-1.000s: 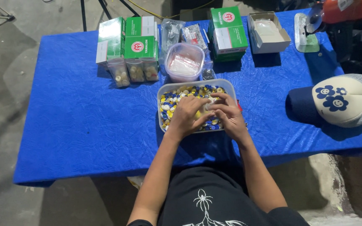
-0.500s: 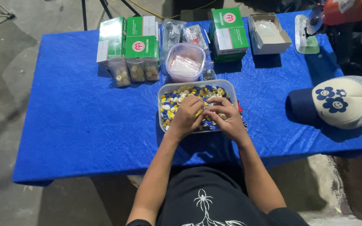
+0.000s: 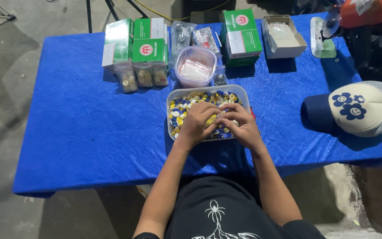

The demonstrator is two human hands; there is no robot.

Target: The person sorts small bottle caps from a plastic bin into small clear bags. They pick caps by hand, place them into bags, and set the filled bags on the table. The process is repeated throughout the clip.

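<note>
Head view showed both hands had barely shifted: left hand [image 3: 198,120] and right hand [image 3: 239,125] stayed in the tub [image 3: 173,98] of buttons [image 3: 183,106] mid-surface, fingers curled; grip unclear.

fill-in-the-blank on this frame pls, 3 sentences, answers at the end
1. Both hands, left hand and right hand, rest in a clear tub of small ____.
2. The table is covered in a ____ cloth.
3. The cap lies to the person's ____.

Answers: buttons; blue; right
</note>
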